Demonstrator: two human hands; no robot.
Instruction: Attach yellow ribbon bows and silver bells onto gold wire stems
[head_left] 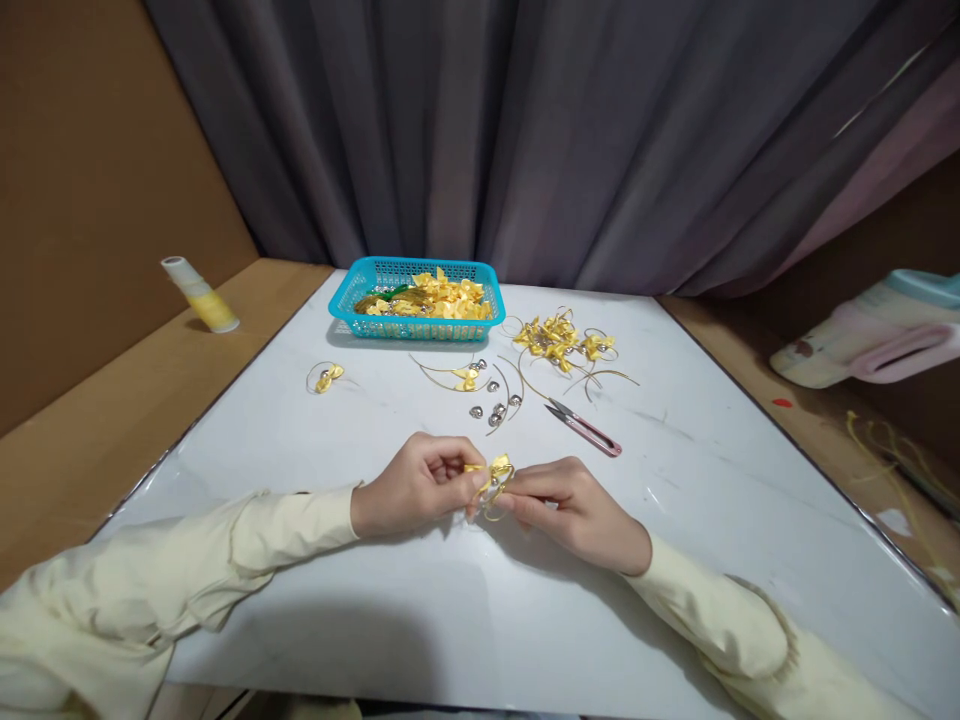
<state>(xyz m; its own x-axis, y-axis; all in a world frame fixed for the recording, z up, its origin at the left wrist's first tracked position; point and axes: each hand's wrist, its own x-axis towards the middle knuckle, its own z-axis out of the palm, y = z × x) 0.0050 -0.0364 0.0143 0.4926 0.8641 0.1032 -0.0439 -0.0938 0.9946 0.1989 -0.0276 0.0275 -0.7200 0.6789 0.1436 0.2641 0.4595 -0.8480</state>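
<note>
Between my hands, above the near half of the white tabletop (pixel 420 620), is a yellow ribbon bow (pixel 500 466) with a loop of gold cord. My left hand (pixel 427 485) pinches one side of the bow between thumb and fingers. My right hand (pixel 574 512) pinches the cord loop at the other side. Just beyond lie several small silver bells (pixel 496 415), loose cord pieces and another yellow bow (pixel 466 380). A pair of pink-handled thread snips (pixel 585 428) rests to the right of the bells.
A blue basket (pixel 416 329) at the back holds yellow bows and cord. Right of it is a pile of bows with cord (pixel 559 338). One bow (pixel 328 378) lies left. A thread spool (pixel 201 295) stands left; a lidded tumbler (pixel 862 330) is right.
</note>
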